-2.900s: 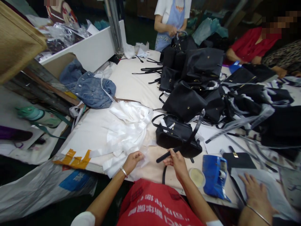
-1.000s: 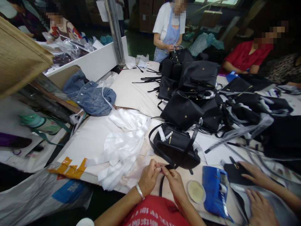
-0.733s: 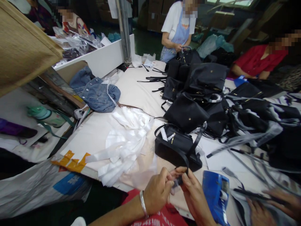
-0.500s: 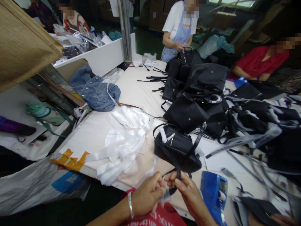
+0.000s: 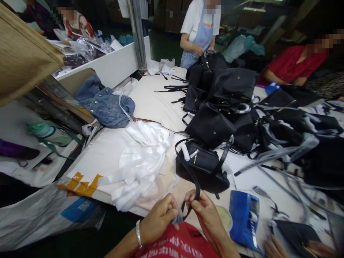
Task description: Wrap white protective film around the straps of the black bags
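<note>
Both my hands are low in the middle, above the red apron (image 5: 180, 238). My left hand (image 5: 158, 216), with a silver bracelet at the wrist, is closed on a piece of clear plastic (image 5: 177, 216). To its right, my right hand (image 5: 205, 211) pinches a black strap (image 5: 195, 179), which curves down from the black handbag (image 5: 205, 165) on the table. The strap's end bends in a loop between my hands; whether it touches the plastic is hard to tell. White wrapping covers part of the bag's other strap.
White strips (image 5: 142, 154) lie heaped left of the bag. A blue tape dispenser (image 5: 242, 215) stands right of my right hand. Black bags (image 5: 231, 86) are piled behind. Another person's hand (image 5: 276, 247) is at lower right. A denim garment (image 5: 110, 107) lies at the back left.
My left hand has moved left, away from my right hand, with the plastic still in it. A gap now shows between them. A round pale disc has come into sight by my right wrist.
</note>
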The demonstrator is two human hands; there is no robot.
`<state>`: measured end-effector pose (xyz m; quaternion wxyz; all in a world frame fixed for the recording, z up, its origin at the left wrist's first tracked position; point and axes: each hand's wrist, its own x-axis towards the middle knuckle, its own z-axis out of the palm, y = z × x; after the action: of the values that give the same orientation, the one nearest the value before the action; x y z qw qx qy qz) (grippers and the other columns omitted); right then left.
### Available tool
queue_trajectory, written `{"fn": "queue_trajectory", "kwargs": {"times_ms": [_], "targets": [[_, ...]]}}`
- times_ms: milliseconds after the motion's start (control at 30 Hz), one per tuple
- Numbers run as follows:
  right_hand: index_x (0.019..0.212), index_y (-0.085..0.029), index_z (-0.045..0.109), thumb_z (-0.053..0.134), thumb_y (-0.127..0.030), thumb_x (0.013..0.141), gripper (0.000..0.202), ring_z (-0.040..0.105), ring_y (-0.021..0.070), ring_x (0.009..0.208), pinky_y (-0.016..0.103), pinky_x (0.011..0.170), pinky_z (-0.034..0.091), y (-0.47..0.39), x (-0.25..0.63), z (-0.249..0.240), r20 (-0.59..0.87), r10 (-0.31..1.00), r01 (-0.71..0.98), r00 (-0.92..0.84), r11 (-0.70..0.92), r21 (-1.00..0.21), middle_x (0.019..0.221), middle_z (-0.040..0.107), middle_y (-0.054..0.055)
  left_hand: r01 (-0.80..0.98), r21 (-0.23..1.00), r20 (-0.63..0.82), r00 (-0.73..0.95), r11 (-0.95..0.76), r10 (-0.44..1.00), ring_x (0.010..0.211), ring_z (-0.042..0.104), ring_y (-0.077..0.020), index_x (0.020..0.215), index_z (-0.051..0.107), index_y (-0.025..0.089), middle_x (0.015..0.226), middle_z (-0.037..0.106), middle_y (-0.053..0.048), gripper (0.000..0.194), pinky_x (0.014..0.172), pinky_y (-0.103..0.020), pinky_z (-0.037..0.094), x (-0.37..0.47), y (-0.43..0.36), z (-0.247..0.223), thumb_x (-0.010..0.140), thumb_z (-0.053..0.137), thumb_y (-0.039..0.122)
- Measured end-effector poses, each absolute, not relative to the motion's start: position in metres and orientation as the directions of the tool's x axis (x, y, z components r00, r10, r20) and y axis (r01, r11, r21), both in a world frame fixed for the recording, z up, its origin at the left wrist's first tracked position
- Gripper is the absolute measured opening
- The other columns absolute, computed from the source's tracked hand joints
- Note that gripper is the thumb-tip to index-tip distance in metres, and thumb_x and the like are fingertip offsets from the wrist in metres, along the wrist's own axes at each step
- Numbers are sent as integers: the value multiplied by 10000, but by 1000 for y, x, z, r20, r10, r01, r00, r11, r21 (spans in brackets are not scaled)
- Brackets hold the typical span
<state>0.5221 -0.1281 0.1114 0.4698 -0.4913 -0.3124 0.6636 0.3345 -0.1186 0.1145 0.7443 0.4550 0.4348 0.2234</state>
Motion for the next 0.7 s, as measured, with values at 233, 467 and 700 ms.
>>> {"fn": "queue_trajectory", "kwargs": {"times_ms": [233,467,700], "targets": [[825,-233,616,710,-351,732,177,500,195,845,302,768,417,-123,526,112,-332,936,-375,116,-269,-887,880,558,39,6,917,-363,421,398,831,754,518,-137,783,508,175,821,607,-16,98,715,-252,377,346,-113,111,838,531,253],[786,-232,625,721,-364,717,177,521,213,835,318,748,445,-115,536,130,-239,970,-289,45,-217,-933,936,586,53,-192,869,-319,486,455,814,788,547,-152,780,525,168,817,601,-33,135,740,-265,409,372,-93,137,820,579,285],[814,-242,670,721,-316,724,127,546,227,923,306,748,466,-124,541,119,-258,965,-182,-47,-262,-948,1094,591,46,-347,768,-337,494,537,801,668,508,-100,759,480,169,723,522,15,218,637,-223,402,392,-96,123,778,648,306]]}}
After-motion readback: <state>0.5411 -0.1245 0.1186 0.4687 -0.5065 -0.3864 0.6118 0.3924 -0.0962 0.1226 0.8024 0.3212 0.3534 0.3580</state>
